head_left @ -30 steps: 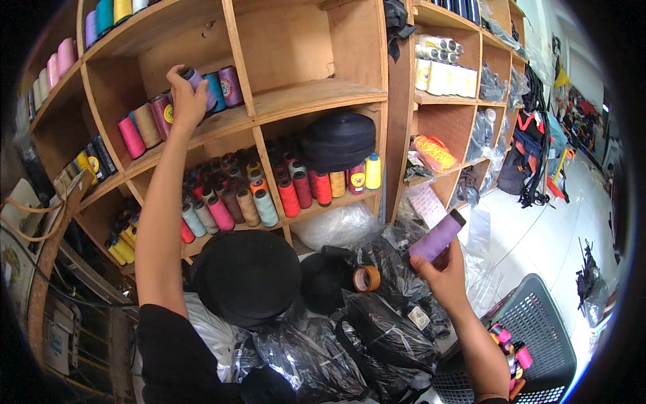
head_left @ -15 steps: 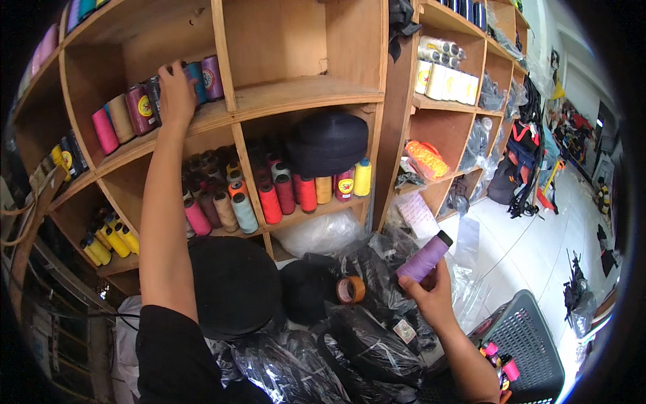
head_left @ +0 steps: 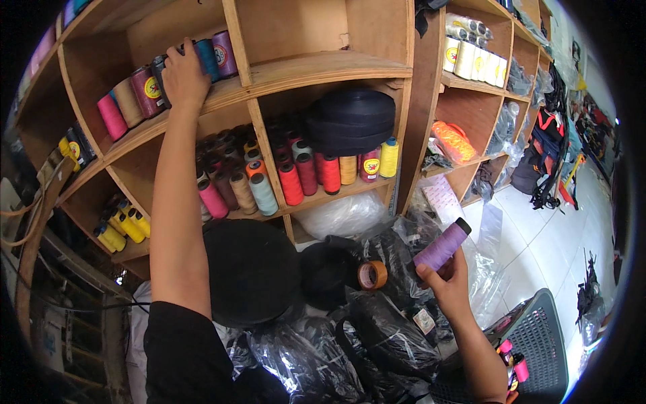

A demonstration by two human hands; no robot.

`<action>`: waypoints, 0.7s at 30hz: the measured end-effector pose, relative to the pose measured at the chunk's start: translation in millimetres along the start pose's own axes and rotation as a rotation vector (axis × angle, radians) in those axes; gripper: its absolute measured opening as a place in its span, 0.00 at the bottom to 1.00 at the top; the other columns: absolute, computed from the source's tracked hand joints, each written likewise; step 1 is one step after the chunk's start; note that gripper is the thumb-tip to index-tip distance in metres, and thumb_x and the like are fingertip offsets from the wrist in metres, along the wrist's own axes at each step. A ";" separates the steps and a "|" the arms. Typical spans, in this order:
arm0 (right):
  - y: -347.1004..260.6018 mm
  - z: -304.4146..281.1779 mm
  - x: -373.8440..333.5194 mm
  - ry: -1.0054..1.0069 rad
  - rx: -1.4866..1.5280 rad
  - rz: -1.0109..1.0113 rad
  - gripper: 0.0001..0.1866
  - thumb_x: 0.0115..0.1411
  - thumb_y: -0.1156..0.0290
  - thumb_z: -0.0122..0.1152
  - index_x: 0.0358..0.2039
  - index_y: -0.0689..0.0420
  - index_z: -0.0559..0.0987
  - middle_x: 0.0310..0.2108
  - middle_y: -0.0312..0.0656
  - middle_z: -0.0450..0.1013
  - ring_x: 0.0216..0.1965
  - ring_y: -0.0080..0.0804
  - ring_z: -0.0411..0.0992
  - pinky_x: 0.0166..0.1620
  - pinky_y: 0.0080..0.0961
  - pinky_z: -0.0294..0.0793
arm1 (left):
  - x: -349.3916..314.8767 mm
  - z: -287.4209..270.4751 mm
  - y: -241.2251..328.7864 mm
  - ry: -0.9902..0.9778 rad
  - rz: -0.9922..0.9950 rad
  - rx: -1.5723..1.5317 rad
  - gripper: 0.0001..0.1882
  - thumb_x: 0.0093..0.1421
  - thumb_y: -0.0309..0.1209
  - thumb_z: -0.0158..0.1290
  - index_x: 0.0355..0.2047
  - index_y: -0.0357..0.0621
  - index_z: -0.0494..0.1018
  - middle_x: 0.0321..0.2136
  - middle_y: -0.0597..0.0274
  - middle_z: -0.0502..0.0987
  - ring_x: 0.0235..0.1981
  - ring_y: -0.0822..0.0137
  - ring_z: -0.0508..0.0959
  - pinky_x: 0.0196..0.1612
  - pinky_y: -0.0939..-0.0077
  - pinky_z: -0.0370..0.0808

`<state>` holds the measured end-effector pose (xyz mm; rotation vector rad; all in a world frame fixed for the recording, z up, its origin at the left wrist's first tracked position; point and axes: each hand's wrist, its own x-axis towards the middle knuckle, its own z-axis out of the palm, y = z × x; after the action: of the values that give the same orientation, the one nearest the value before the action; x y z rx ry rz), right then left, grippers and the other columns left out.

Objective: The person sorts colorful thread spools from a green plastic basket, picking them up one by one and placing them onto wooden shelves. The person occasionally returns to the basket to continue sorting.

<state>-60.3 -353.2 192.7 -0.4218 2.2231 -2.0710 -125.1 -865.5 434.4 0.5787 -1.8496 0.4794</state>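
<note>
My left hand point(head_left: 186, 77) reaches up into a shelf compartment, its fingers closed over the top of a thread spool that the hand mostly hides. To its left stand a dark spool point(head_left: 159, 71), a maroon spool point(head_left: 146, 91), a tan spool point(head_left: 128, 102) and a pink spool point(head_left: 112, 116). A teal spool point(head_left: 207, 60) and a purple spool point(head_left: 225, 54) are just to its right. Lower down on the right, my right hand point(head_left: 449, 286) grips a lilac thread spool point(head_left: 441, 246), tilted with its dark end up.
Below, shelves hold several coloured spools point(head_left: 291, 183) and a black webbing roll point(head_left: 351, 121). In front lie a large black roll point(head_left: 250, 273), brown tape point(head_left: 372, 275) and plastic-wrapped bundles point(head_left: 303, 357). A grey basket point(head_left: 538, 343) with spools stands at lower right.
The view has shifted slightly, so the shelves appear farther right and higher. My left hand remains on the upper row of spools, and my right hand still holds the lilac spool.
</note>
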 end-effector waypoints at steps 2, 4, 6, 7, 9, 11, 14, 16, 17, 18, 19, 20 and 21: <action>1.6 -2.4 -0.9 -0.011 -0.005 -0.008 0.35 0.59 0.73 0.73 0.62 0.59 0.64 0.48 0.42 0.74 0.47 0.30 0.76 0.51 0.28 0.76 | -1.8 -3.7 1.9 0.019 0.008 -0.002 0.46 0.45 0.29 0.71 0.65 0.43 0.64 0.54 0.44 0.71 0.53 0.45 0.77 0.52 0.56 0.77; 2.8 -4.5 -2.3 -0.011 0.013 -0.009 0.35 0.58 0.73 0.73 0.62 0.59 0.64 0.48 0.42 0.74 0.47 0.30 0.76 0.51 0.28 0.76 | -2.2 -5.6 0.5 0.033 0.014 -0.017 0.42 0.45 0.28 0.71 0.62 0.43 0.66 0.52 0.45 0.72 0.52 0.45 0.77 0.51 0.55 0.77; 4.5 -5.7 -3.0 0.000 0.058 -0.001 0.35 0.58 0.73 0.73 0.62 0.59 0.64 0.48 0.43 0.74 0.47 0.30 0.76 0.51 0.29 0.76 | -0.6 -4.6 -1.7 0.043 0.023 -0.044 0.38 0.45 0.27 0.70 0.57 0.42 0.68 0.50 0.45 0.72 0.51 0.45 0.77 0.51 0.55 0.77; 6.0 -6.1 -3.3 0.001 0.062 -0.005 0.36 0.58 0.74 0.73 0.62 0.60 0.64 0.48 0.42 0.74 0.47 0.31 0.76 0.51 0.29 0.76 | -0.4 -4.9 -3.8 0.042 0.008 -0.090 0.34 0.46 0.27 0.69 0.54 0.41 0.69 0.49 0.45 0.73 0.51 0.45 0.77 0.50 0.55 0.77; 8.8 -9.1 -4.8 0.013 0.066 -0.010 0.36 0.57 0.74 0.74 0.63 0.60 0.64 0.48 0.42 0.74 0.48 0.31 0.76 0.51 0.29 0.76 | -1.3 -6.3 -2.1 0.037 -0.022 -0.194 0.27 0.48 0.27 0.67 0.48 0.40 0.70 0.47 0.45 0.73 0.51 0.45 0.77 0.50 0.54 0.77; 8.8 -12.1 -5.7 0.014 0.069 -0.023 0.37 0.57 0.74 0.74 0.63 0.60 0.64 0.48 0.42 0.74 0.48 0.31 0.76 0.52 0.29 0.76 | -3.6 -11.6 -2.4 0.063 -0.015 -0.257 0.22 0.50 0.28 0.66 0.45 0.39 0.72 0.45 0.44 0.74 0.50 0.44 0.77 0.49 0.53 0.76; 4.2 -14.7 -6.2 0.036 0.041 -0.024 0.37 0.57 0.73 0.74 0.63 0.59 0.64 0.48 0.42 0.74 0.47 0.31 0.76 0.52 0.29 0.76 | -5.8 -16.9 -3.7 0.141 -0.072 -0.195 0.17 0.52 0.31 0.65 0.39 0.37 0.73 0.42 0.43 0.75 0.49 0.42 0.78 0.49 0.51 0.76; 0.6 -16.8 -6.4 0.044 0.021 -0.026 0.37 0.57 0.73 0.74 0.62 0.59 0.64 0.47 0.42 0.74 0.47 0.31 0.76 0.52 0.29 0.76 | -12.6 -15.4 -0.9 0.170 -0.193 -0.155 0.18 0.53 0.34 0.65 0.38 0.36 0.74 0.41 0.42 0.75 0.48 0.42 0.78 0.49 0.50 0.76; -0.8 -16.8 -6.1 0.038 0.021 -0.034 0.37 0.57 0.73 0.74 0.62 0.59 0.64 0.47 0.42 0.74 0.47 0.31 0.76 0.51 0.29 0.76 | -17.6 -19.7 1.7 0.170 -0.280 -0.155 0.19 0.53 0.36 0.66 0.39 0.35 0.74 0.41 0.42 0.76 0.48 0.42 0.78 0.49 0.50 0.76; -1.0 -16.3 -6.1 0.032 0.022 -0.043 0.36 0.57 0.73 0.74 0.62 0.59 0.64 0.47 0.42 0.74 0.48 0.30 0.76 0.51 0.29 0.76 | -19.6 -21.2 2.8 0.169 -0.367 -0.155 0.21 0.54 0.38 0.66 0.39 0.34 0.74 0.41 0.41 0.76 0.48 0.43 0.78 0.49 0.50 0.76; -0.3 -15.0 -6.3 0.034 0.033 -0.040 0.36 0.57 0.73 0.74 0.62 0.59 0.64 0.47 0.42 0.74 0.47 0.30 0.76 0.51 0.29 0.76 | -17.9 -17.8 0.7 0.122 -0.376 -0.170 0.23 0.54 0.40 0.67 0.40 0.33 0.75 0.42 0.40 0.76 0.49 0.42 0.78 0.50 0.50 0.76; 0.5 -14.9 -6.0 0.034 0.040 -0.038 0.36 0.57 0.73 0.74 0.62 0.59 0.64 0.47 0.42 0.74 0.47 0.30 0.76 0.51 0.29 0.76 | -17.4 -15.6 -1.0 0.073 -0.390 -0.184 0.24 0.54 0.42 0.67 0.41 0.32 0.76 0.43 0.39 0.76 0.49 0.42 0.78 0.51 0.50 0.76; 1.3 -14.6 -5.6 0.033 0.047 -0.035 0.36 0.57 0.73 0.74 0.62 0.59 0.64 0.47 0.41 0.74 0.47 0.30 0.76 0.51 0.29 0.76 | -16.1 -13.1 -2.9 0.023 -0.404 -0.198 0.26 0.54 0.44 0.67 0.41 0.31 0.77 0.44 0.37 0.76 0.49 0.42 0.78 0.51 0.50 0.77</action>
<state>-58.6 -337.7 191.9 -0.4292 2.1958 -2.1580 -108.8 -857.7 423.7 0.7828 -1.6772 0.0335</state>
